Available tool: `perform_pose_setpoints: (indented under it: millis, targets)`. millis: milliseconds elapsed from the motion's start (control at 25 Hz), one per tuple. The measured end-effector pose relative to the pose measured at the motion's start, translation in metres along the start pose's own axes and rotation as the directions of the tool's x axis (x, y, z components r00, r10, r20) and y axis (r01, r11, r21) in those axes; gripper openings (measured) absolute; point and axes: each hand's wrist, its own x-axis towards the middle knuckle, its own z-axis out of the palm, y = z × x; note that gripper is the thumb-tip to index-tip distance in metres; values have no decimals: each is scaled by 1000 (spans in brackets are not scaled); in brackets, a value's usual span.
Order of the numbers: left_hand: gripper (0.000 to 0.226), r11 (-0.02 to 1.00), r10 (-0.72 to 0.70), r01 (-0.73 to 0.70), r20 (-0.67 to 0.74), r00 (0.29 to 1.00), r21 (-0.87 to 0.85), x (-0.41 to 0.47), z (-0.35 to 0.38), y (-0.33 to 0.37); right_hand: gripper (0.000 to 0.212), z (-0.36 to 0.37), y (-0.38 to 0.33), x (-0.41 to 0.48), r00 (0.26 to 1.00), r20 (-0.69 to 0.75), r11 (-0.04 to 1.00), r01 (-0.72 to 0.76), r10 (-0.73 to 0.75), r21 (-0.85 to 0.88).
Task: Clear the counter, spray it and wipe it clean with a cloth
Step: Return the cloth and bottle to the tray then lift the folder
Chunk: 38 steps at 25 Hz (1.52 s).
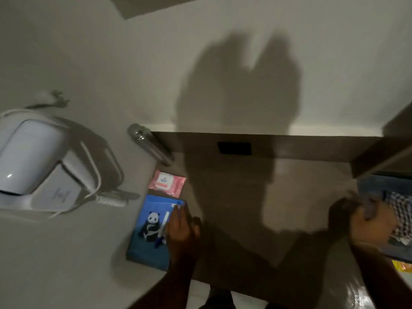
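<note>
**Ana:** Counter (301,197) first, since the head camera is the only view. It is a dark, glossy top running from the wall toward the person, and it is not clear yet. A blue notebook with a panda (151,230) lies at its left edge, a pen (163,228) lies on top of it, a pink pack of wipes (167,182) sits just beyond it, and a metal bottle (151,143) lies on its side further back.

**Ben:** Which hand is on them?

**Ana:** The left hand (182,233). It rests flat on the notebook's right edge, fingers stretched out toward the wall, touching the pen. I'd call it spread, not gripping anything. The notebook's long side runs away from the person, roughly in line with that hand, so I judge the left hand is the one to lift or slide it.

**Ben:** And the right?

**Ana:** The right hand (370,221) is well apart, at the counter's right edge, curled around something. A checked cloth (401,210) lies right beside it, but blur keeps me from telling whether the fingers have hold of it.

**Ben:** Any spray bottle?

**Ana:** None that I can make out. The person's shadow darkens the middle of the counter, the right side is cut off by the frame, and the white appliance (33,161) on the left sits off the counter.
</note>
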Motion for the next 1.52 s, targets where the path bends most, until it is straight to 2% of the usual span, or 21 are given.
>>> perform_pose_setpoints:
  millis: [40, 120, 160, 240, 320, 360, 440, 480, 560, 680, 760, 840, 880, 920, 960, 1040, 1160, 1240, 1400, 1480, 1520]
  targets:
    - [55, 997, -80, 80, -10, 997, -15, 6, -3, -22, 34, 21, -20, -37, 997, 44, 997, 55, -58, 63]
    - [60, 956, -277, 282, 71, 958, -81, 17, -9, -67, 23, 70, -63, -118, 950, 242, 966, 149, -199, 210]
    - [61, 920, -366, 381, 152, 918, -88, 21, -11, -85, 19, 93, -84, -157, 901, 355, 952, 161, -250, 261]
    - [56, 884, -442, 467, 285, 850, -24, 29, -12, -117, 19, 139, -124, -223, 757, 598, 958, 132, -264, 257]
    - [46, 873, -440, 486, 359, 823, -43, 34, -11, -137, 21, 177, -159, -277, 583, 797, 986, 120, -161, 112]
    - [39, 883, -406, 464, 380, 831, -71, 36, -10, -141, 25, 192, -174, -299, 509, 855, 990, 140, -101, 33]
    - [25, 914, -298, 390, 461, 836, -115, 39, -9, -145, 35, 215, -202, -333, 413, 911, 982, 167, 13, -90]
    - [21, 915, -246, 370, 506, 827, -159, 39, -8, -144, 37, 223, -213, -343, 401, 915, 985, 136, 46, -110]
    - [21, 925, -142, 309, 555, 820, -220, 36, -11, -141, 40, 233, -225, -355, 422, 903, 992, 55, 81, -114]
    - [26, 944, -34, 220, 592, 805, -245, 37, -14, -147, 43, 235, -228, -357, 468, 881, 986, 101, 71, -133]
    - [28, 930, 9, 222, 620, 784, -294, 37, -15, -155, 38, 231, -228, -357, 428, 897, 985, 72, 113, -158]
    - [34, 951, 16, 159, 558, 829, -264, 34, -15, -168, 33, 234, -228, -357, 449, 881, 981, 46, 147, -187]
    - [42, 967, -16, 133, 472, 881, -216, 32, -12, -178, 33, 236, -228, -358, 480, 865, 982, 38, 145, -186]
    - [51, 969, -94, 171, 371, 924, -180, 29, -13, -187, 34, 239, -227, -360, 509, 849, 983, 23, 143, -179]
    - [57, 955, -200, 251, 285, 938, -159, 29, -15, -193, 35, 241, -225, -361, 535, 833, 985, 6, 140, -170]
    - [65, 906, -354, 396, 248, 902, -149, 31, -19, -192, 39, 244, -222, -362, 550, 823, 987, -15, 142, -161]
    - [76, 795, -478, 560, 328, 815, -232, 41, -21, -170, 40, 246, -216, -364, 554, 822, 988, 2, 128, -155]
    - [78, 786, -510, 582, 312, 801, -209, 53, -25, -163, 38, 244, -213, -366, 567, 809, 987, -59, 157, -150]
    - [68, 869, -485, 491, 298, 822, 61, 60, -36, -165, 39, 239, -205, -361, 564, 816, 988, 4, 126, -155]
    - [62, 899, -431, 434, 286, 856, 56, 56, -36, -164, 39, 233, -201, -355, 566, 819, 982, 83, 93, -169]
    - [58, 902, -411, 433, 287, 865, -12, 54, -34, -166, 40, 229, -200, -352, 560, 826, 978, 128, 65, -164]
